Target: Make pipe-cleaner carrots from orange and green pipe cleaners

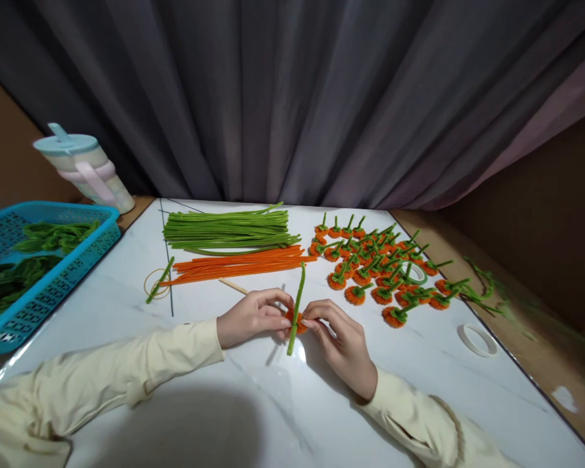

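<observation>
Between my two hands is a small orange pipe-cleaner pumpkin (301,323), with a green pipe cleaner (298,300) standing across its front. My left hand (258,315) pinches the pumpkin's left side with thumb and fingers. From the right, my right hand (340,341) grips its other edge between thumb and forefinger. Beyond the hands lie a bundle of orange pipe cleaners (238,264) and a thicker bundle of green pipe cleaners (224,229). A thin wooden stick (233,285) rests just behind my left hand.
Several finished pumpkins (355,294) crowd the right of the white table (283,403), with a roll of tape (413,273) among them. A white ring (478,340) lies nearer. At left stand a blue basket (95,240) holding green pieces and a tumbler (85,162).
</observation>
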The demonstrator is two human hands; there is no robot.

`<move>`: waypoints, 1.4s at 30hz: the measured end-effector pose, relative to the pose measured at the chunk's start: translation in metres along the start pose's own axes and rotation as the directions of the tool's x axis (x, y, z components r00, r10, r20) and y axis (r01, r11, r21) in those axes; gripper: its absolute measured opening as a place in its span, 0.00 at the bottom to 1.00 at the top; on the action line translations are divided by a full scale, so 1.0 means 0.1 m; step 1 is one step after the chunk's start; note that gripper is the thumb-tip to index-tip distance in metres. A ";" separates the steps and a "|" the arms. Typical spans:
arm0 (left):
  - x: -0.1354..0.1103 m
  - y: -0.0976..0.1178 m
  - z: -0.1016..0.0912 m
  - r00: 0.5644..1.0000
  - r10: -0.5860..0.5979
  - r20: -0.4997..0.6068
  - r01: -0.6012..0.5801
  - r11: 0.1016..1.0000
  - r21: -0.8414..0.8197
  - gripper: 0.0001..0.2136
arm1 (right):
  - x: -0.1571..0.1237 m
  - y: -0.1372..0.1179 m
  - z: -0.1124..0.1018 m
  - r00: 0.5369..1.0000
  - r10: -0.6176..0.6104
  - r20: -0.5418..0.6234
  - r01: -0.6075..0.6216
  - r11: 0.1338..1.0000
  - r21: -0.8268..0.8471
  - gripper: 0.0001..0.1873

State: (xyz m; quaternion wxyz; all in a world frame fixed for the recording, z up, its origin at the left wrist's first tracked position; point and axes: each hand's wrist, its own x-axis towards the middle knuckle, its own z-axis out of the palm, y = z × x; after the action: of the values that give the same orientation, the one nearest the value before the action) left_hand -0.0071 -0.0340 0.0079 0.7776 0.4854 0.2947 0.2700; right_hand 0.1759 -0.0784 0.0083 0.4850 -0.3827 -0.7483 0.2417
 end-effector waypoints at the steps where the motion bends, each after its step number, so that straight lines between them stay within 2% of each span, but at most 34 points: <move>1: 0.00 0.00 0.00 1.000 0.006 0.000 -0.006 1.000 0.000 0.16 | 0.00 0.00 0.00 1.000 0.002 -0.005 -0.002 1.000 -0.002 0.08; 10: 0.00 -0.02 0.00 0.999 0.042 0.001 -0.042 0.999 0.014 0.15 | 0.00 -0.02 0.01 0.999 0.010 -0.031 -0.010 1.000 0.014 0.08; 18: -0.01 -0.08 -0.02 0.996 0.090 -0.002 -0.090 0.992 0.089 0.16 | -0.01 -0.03 0.02 0.999 0.039 -0.025 -0.039 0.999 0.013 0.08; 24: -0.04 -0.06 0.03 0.969 0.238 -0.068 -0.219 0.953 0.208 0.12 | -0.01 -0.02 0.00 0.999 -0.015 -0.044 0.014 1.000 -0.015 0.04; 29: -0.05 -0.07 0.05 0.936 0.347 -0.060 -0.320 0.909 0.265 0.08 | -0.01 -0.05 0.00 0.996 -0.088 -0.016 0.087 0.995 -0.042 0.09; 35: -0.05 -0.08 0.03 0.948 0.316 -0.033 -0.300 0.925 0.232 0.09 | -0.04 -0.04 0.01 0.990 -0.140 -0.011 0.138 0.985 -0.103 0.12; 39: -0.07 -0.05 0.04 0.971 0.238 0.011 -0.238 0.965 0.109 0.13 | -0.06 0.00 0.02 0.986 -0.167 0.006 0.166 0.977 -0.137 0.13; 42: -0.06 -0.02 0.04 0.984 0.179 0.004 -0.179 0.983 0.033 0.16 | -0.06 0.02 0.02 0.985 -0.174 0.002 0.173 0.975 -0.136 0.13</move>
State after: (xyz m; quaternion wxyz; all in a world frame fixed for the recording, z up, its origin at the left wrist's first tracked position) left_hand -0.0083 -0.0418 0.0089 0.7421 0.5228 0.2541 0.3337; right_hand 0.1760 -0.0822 0.0030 0.4808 -0.3491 -0.7912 0.1449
